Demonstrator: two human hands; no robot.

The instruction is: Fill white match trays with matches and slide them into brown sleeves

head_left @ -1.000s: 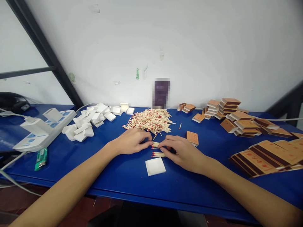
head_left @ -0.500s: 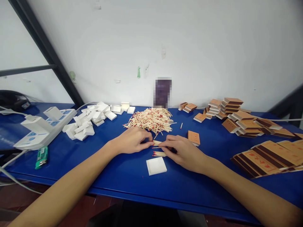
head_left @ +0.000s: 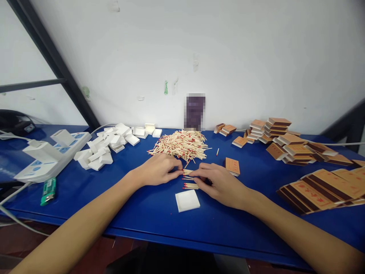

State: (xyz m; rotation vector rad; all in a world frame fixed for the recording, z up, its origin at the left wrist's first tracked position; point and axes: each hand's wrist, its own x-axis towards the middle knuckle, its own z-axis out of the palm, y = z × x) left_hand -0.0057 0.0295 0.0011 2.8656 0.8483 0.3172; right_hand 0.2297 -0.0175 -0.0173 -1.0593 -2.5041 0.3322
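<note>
Between my hands lie a few loose matches (head_left: 187, 172) with red heads toward the left. My left hand (head_left: 161, 169) has its thumb and forefinger closed at the red-headed ends. From the right, my right hand (head_left: 218, 182) pinches at the other ends of these matches. Just below, a small row of matches (head_left: 190, 186) rests on the blue table. A white open matchbox tray (head_left: 187, 200) sits nearer the front edge. Behind my hands spreads a large pile of matches (head_left: 181, 144). One orange matchbox (head_left: 232, 166) lies beyond my right hand.
White trays (head_left: 107, 142) are heaped at the back left, near a power strip (head_left: 54, 156) and a green lighter (head_left: 48, 190). Orange matchboxes (head_left: 298, 148) are stacked at the right, with more sleeves (head_left: 322, 190) in front. A single match (head_left: 217, 152) lies behind the orange box.
A match below the pinched ones now shows slightly apart from them, near my right fingertips. Both hands stay almost in place; the whole view has shifted slightly.
</note>
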